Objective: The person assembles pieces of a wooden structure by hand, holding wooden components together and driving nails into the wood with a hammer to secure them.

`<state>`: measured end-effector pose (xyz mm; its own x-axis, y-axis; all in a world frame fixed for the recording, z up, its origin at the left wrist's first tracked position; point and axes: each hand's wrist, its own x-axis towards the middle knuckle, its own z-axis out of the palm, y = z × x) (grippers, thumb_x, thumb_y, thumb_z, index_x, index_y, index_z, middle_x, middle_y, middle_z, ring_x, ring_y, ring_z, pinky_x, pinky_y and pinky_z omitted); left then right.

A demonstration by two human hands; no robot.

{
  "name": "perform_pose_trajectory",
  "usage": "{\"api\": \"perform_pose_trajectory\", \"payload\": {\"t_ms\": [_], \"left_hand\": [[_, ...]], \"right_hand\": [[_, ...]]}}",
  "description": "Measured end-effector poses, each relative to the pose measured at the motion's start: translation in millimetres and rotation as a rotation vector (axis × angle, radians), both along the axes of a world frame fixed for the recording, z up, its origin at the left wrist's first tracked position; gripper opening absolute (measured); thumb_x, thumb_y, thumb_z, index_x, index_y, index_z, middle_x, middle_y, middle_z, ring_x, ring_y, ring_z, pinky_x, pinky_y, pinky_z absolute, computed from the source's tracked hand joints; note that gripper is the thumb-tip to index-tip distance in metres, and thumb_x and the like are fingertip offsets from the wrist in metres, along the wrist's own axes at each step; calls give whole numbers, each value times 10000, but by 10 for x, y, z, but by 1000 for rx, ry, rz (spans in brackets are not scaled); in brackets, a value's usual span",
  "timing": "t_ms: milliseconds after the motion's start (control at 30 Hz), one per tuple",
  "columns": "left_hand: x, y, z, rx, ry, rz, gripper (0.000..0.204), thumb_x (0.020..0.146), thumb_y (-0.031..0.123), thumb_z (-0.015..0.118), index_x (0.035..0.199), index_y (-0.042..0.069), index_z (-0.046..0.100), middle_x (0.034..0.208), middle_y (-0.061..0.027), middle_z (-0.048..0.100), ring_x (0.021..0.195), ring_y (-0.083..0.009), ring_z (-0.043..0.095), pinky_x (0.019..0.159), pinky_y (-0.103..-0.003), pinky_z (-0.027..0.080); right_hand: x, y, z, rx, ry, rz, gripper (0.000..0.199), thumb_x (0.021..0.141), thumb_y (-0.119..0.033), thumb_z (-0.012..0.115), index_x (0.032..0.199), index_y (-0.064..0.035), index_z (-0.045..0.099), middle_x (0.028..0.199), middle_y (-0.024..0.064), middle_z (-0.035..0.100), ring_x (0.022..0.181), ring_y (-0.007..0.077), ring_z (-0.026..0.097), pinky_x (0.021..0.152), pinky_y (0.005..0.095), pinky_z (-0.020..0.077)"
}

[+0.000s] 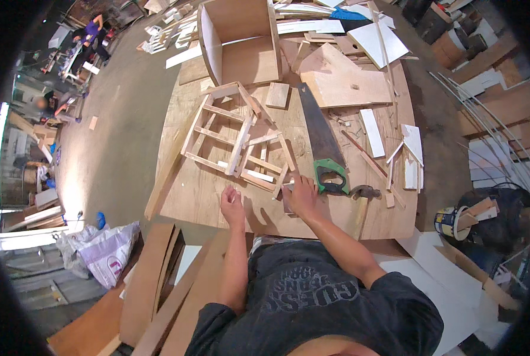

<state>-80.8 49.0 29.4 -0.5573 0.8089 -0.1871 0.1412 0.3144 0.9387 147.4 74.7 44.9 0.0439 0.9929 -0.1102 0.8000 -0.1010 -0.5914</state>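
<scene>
My right hand (303, 197) is at the near corner of a small slatted wooden frame (223, 113), its fingers closed. What those fingers hold is partly hidden; a small brown wooden block shows beside them. Over the table's near part, my left hand (232, 204) hangs with curled fingers, apart from the frame. Whether a small thing is in its pinch cannot be made out. Just right of my right hand lies a hand saw (323, 121) with a green and black handle, blade pointing away. A hammer (366, 191) rests beside that handle.
A box-like wooden cabinet (240, 62) stands at the table's far side. Wooden panels (342, 83), a small block (277, 95) and white strips (372, 132) lie about the plywood tabletop (182, 199). Boards lean by its near edge. Two people are far left; a bucket (448, 221) stands right.
</scene>
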Motion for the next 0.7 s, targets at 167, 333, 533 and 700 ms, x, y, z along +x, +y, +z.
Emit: {"api": "perform_pose_trajectory", "payload": {"t_ms": [167,333,533,700], "left_hand": [[-428,331,-100,-11,-72,-57,551,958,24,666,1466,-32,461,1301,-200,642,1155,-247,653,995,-347,529],[-501,601,47,-131,-463,-76,629,952,6,647,1516,-60,378,1308,-209,634,1128,-225,648,993,-341,520],[-552,590,197,-67,-678,-291,651,989,33,587,1531,-133,267,1381,-265,583,1259,-297,623,997,-361,522],[-431,723,225,-100,-702,-318,617,988,46,601,1513,-115,318,1374,-257,599,1257,-288,624,1012,-360,511]], "right_hand": [[-369,23,-119,-20,-48,-77,512,886,-336,749,1310,-108,575,1169,129,690,1280,354,506,1032,578,304],[-505,164,-57,-81,10,-250,509,856,-308,784,1299,-145,594,1165,117,702,1259,330,540,1051,577,307],[-664,108,196,11,124,-272,476,844,-297,788,1261,-145,617,1163,80,687,1172,305,618,1009,515,402],[-814,228,443,-97,-107,-299,538,864,-338,741,1335,-129,590,1295,109,618,1240,311,575,1072,512,364]]}}
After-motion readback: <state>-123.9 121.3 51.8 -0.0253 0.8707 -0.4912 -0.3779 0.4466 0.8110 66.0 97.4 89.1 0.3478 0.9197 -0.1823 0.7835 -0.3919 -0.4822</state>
